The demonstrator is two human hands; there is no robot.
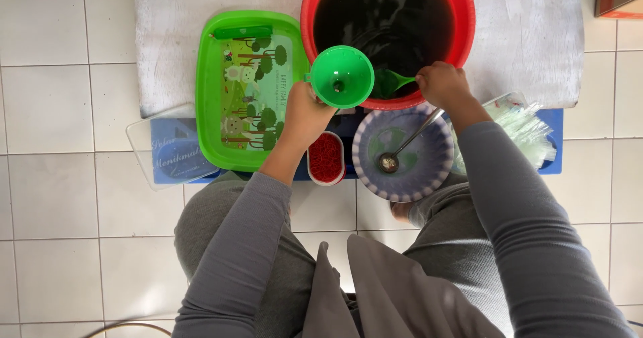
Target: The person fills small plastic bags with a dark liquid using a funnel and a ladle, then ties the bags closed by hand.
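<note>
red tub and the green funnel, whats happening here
A person sits on a tiled floor. The left hand holds a green funnel at the rim of a red tub full of dark liquid. The right hand grips a green ladle dipped into the tub. Below them sit a bowl with a metal spoon, a small container of red rubber bands, a green tray and a bundle of clear plastic bags.

Both arms in grey sleeves reach forward from the lap. The left hand [305, 110] is raised with fingers curled in a closed grip (thumb side hidden). The right hand [442, 83] is clenched, knuckles up, wrist bent slightly inward.
</note>
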